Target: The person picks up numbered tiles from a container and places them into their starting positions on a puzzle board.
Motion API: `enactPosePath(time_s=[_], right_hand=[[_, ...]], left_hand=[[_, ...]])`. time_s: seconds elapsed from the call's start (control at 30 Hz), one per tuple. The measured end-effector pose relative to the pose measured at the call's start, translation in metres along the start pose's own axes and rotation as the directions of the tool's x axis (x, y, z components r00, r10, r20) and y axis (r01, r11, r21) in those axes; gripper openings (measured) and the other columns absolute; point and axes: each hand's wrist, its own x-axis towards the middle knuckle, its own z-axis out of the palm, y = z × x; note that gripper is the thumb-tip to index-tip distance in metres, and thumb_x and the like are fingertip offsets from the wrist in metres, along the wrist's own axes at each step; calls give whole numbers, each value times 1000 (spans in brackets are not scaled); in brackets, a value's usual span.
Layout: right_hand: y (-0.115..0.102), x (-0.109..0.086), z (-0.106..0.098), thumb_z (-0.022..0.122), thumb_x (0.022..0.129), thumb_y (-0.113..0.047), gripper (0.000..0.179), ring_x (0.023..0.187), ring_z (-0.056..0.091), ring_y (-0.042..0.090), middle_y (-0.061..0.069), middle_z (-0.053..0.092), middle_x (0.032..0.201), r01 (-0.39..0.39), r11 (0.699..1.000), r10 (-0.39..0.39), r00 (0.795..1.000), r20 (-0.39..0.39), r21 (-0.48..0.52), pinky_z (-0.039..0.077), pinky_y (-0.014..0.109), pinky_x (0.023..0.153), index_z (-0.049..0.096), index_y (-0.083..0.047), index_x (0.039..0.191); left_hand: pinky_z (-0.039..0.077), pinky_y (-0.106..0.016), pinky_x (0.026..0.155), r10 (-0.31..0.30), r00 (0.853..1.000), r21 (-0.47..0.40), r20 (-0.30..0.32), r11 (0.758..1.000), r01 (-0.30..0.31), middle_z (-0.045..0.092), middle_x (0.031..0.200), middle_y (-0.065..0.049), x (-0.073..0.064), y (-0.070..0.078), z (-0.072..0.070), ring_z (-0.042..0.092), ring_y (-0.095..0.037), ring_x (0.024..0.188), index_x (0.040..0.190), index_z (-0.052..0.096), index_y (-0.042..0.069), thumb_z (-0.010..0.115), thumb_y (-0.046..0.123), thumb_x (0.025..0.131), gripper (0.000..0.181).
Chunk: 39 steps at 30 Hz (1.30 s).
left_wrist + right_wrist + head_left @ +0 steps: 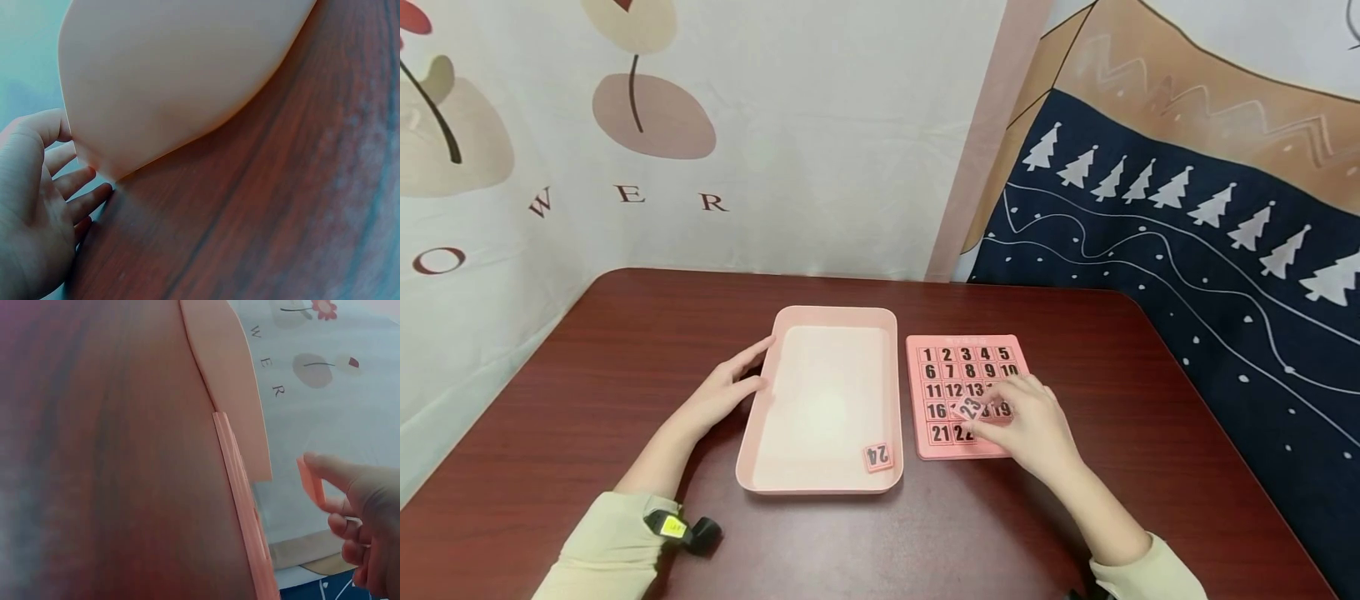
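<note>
My right hand point(1037, 425) pinches a pink number tile marked 23 point(969, 407) between thumb and finger, tilted over the lower rows of a pink number board point(922, 450). In the right wrist view the tile point(310, 482) shows edge-on, raised above the board's side point(240, 500). Rows of tiles from 1 up to 22 show on the board, some hidden behind my fingers. My left hand point(724, 392) rests against the left side of a pale pink tray point(808, 400), fingers fairly straight along its wall. One tile marked 24 point(877, 457) lies upside down in the tray's lower right corner.
Tray and board stand side by side on a dark red-brown wooden table point(820, 550), a narrow gap between them. Behind the table hang a white printed cloth point(820, 167) and a navy cloth with white trees point(1187, 275). A black wrist device point(681, 529) sits at the left cuff.
</note>
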Motion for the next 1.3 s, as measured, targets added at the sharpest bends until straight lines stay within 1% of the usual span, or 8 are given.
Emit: enactPosePath(time_s=[0.13, 0.27, 0.37, 0.53, 0.67, 0.83, 1.03, 1.3], right_hand=[[2, -8, -2, 88, 62, -36, 32, 83, 53, 17, -6, 64, 84, -126, 992, 126, 992, 19, -33, 41, 42, 74, 67, -18, 79], [0, -15, -3, 85, 65, -42, 32, 78, 52, 17, -6, 61, 78, -231, 968, 237, 970, 57, -99, 42, 39, 64, 65, -20, 76], [0, -18, -3, 83, 68, -46, 33, 74, 51, 15, -6, 56, 72, -277, 950, 290, 954, 79, -141, 41, 36, 60, 62, -22, 73], [0, -22, -3, 81, 68, -52, 35, 68, 52, 10, -10, 54, 70, -331, 929, 352, 929, 112, -167, 41, 35, 56, 60, -24, 72], [0, -24, -1, 81, 68, -51, 38, 62, 49, 11, -8, 50, 68, -348, 917, 378, 914, 146, -194, 40, 37, 54, 59, -21, 75], [-2, -25, 2, 81, 67, -51, 41, 59, 47, 12, -6, 47, 65, -351, 913, 387, 907, 166, -209, 38, 37, 53, 56, -19, 72], [-3, -25, 1, 78, 69, -55, 41, 59, 48, 11, -8, 48, 64, -335, 920, 373, 907, 195, -204, 39, 37, 54, 57, -20, 73], [0, -24, 0, 76, 77, -40, 25, 63, 51, 9, -9, 54, 71, -314, 933, 347, 915, 206, -178, 41, 37, 57, 64, -18, 79]], left_hand=[[32, -13, 91, 0, 1000, -1, -1, 1000, 0, 38, 145, -23, 0, 0, 0, 34, -35, 132, 151, 31, 9, 55, 3, 92, 64], [32, -12, 92, 0, 1000, 6, -4, 1000, 0, 39, 144, -23, 0, 0, 0, 34, -34, 132, 151, 32, 9, 55, 3, 91, 64], [31, -13, 92, -1, 1000, 10, -4, 1000, 2, 39, 145, -23, 0, 0, 0, 34, -34, 132, 151, 32, 9, 55, 4, 92, 64], [31, -13, 92, 1, 1000, 11, -4, 1000, -1, 38, 145, -23, -1, 2, -1, 33, -35, 133, 151, 31, 10, 55, 4, 92, 64], [32, -13, 92, -2, 1000, 6, -4, 1000, 2, 38, 145, -23, -1, 2, -1, 33, -35, 133, 151, 31, 9, 55, 4, 92, 63], [32, -13, 91, -2, 1000, -6, -4, 1000, 2, 39, 145, -23, -1, 2, 0, 34, -35, 132, 151, 31, 9, 55, 4, 92, 64], [32, -13, 92, 0, 1000, -3, -4, 1000, 0, 39, 145, -23, -1, 1, 0, 34, -35, 132, 151, 31, 9, 55, 4, 92, 64], [33, -13, 91, 5, 1000, -4, -5, 1000, -5, 39, 145, -23, -1, 1, 0, 35, -34, 131, 151, 31, 9, 54, 3, 92, 64]])
